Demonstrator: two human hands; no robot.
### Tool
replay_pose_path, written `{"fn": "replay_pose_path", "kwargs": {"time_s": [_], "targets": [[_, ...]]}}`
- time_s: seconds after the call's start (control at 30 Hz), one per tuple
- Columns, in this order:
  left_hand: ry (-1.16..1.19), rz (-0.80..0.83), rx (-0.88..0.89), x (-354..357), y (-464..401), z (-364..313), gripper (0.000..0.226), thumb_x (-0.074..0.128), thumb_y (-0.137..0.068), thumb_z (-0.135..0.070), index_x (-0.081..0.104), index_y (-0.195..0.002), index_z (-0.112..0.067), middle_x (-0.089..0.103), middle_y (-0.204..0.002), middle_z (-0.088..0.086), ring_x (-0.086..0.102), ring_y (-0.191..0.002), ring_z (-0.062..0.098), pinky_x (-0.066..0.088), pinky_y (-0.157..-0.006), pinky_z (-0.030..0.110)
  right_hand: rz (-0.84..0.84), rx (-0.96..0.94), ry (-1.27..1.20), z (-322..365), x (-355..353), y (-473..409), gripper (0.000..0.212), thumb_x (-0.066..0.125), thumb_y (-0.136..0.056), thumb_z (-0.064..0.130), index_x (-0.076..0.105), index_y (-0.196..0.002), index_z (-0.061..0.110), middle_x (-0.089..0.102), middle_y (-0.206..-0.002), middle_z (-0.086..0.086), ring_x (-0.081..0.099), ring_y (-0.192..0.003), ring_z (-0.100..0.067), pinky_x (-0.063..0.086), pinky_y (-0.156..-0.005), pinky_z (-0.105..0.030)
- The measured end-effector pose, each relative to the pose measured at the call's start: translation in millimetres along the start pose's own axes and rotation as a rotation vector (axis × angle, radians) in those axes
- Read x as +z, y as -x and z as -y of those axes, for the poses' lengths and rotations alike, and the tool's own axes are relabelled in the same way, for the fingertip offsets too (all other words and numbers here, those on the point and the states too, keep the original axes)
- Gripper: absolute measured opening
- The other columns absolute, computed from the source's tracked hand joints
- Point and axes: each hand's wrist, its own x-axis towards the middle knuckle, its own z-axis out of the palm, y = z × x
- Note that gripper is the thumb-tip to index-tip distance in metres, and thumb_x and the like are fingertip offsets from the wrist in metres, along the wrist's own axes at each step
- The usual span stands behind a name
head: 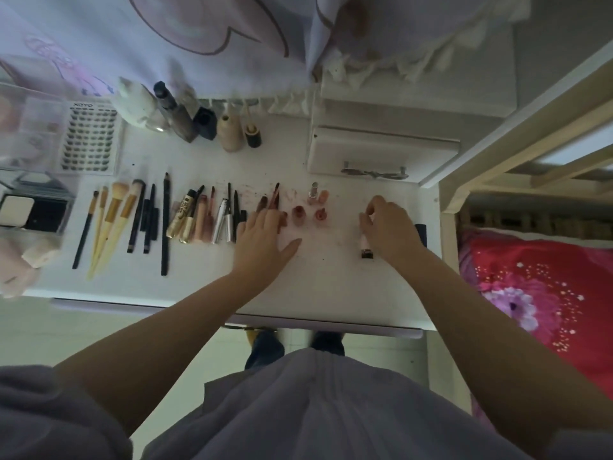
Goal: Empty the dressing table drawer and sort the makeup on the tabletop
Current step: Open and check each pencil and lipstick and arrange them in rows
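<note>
Now the person is reaching both hands over the white tabletop (331,277). The left hand (265,240) is lying flat with its fingers spread, and its fingertips are touching the brown lip tubes (269,202) at 12 o'clock from it. The right hand (389,227) is curling its fingers and pinching a small pink tube (366,245), which is sitting at 7 o'clock from that hand. Between the 2 hands, little pink bottles (310,207) are standing close together. Far off at 9 o'clock, brushes (111,220) and pencils (156,220) are lying side by side in a row. At 11 o'clock, taller bottles (212,124) are standing near the sheet of lashes (89,137).
</note>
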Motion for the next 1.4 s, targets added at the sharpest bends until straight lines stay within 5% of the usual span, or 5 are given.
{"fn": "replay_pose_path", "kwargs": {"time_s": [0.27, 0.47, 0.8, 0.97, 1.4], "targets": [[-0.016, 0.405, -0.057, 48.1, 9.5, -68.0, 0.031, 0.044, -0.093, -0.043, 0.051, -0.1, -0.013, 0.057, -0.096, 0.002, 0.055, -0.087, 0.024, 0.038, -0.078, 0.036, 0.237, 0.099, -0.06, 8.9, 24.5, 7.9, 0.025, 0.049, -0.09, 0.019, 0.046, -0.109, 0.003, 0.053, -0.081, -0.009, 0.049, -0.066, -0.021, 0.033, -0.047, -0.029], [-0.068, 0.5, 0.03, 25.9, 4.6, -68.9, 0.034, 0.029, -0.1, -0.038, 0.05, -0.109, -0.012, 0.06, -0.106, 0.009, 0.059, -0.092, 0.027, 0.042, -0.076, 0.036, 0.339, 0.062, -0.338, 7.6, 1.0, 26.4, 0.033, 0.045, -0.096, 0.034, 0.056, -0.072, 0.015, 0.064, -0.068, -0.002, 0.052, -0.051, -0.01, 0.037, -0.045, -0.019], [0.426, 0.591, 0.022, -48.2, -7.7, -80.0, 0.032, 0.032, -0.1, -0.034, 0.055, -0.096, -0.011, 0.051, -0.076, -0.003, 0.046, -0.067, 0.011, 0.037, -0.063, 0.025, 0.363, -0.167, -0.583, 28.0, -64.9, 53.8, 0.012, 0.049, -0.097, 0.029, 0.055, -0.092, 0.019, 0.058, -0.075, 0.002, 0.05, -0.063, -0.01, 0.042, -0.056, -0.021], [0.303, 0.578, 0.151, -64.2, -8.6, -79.1, 0.037, 0.033, -0.101, -0.034, 0.055, -0.114, -0.008, 0.059, -0.096, 0.009, 0.05, -0.095, 0.023, 0.037, -0.076, 0.024, 0.449, -0.196, -0.437, 35.4, -84.5, 60.1, 0.029, 0.039, -0.096, 0.048, 0.057, -0.092, 0.026, 0.067, -0.074, 0.008, 0.058, -0.062, -0.007, 0.042, -0.057, -0.022], [0.274, 0.544, 0.213, -78.2, -9.3, -77.6, 0.035, 0.033, -0.1, -0.037, 0.056, -0.105, -0.01, 0.05, -0.077, -0.004, 0.046, -0.067, 0.009, 0.04, -0.064, 0.024, 0.45, -0.227, -0.527, 32.0, -92.0, 55.4, 0.012, 0.054, -0.094, 0.034, 0.059, -0.095, 0.024, 0.067, -0.079, 0.007, 0.06, -0.071, -0.005, 0.047, -0.063, -0.023]]}}
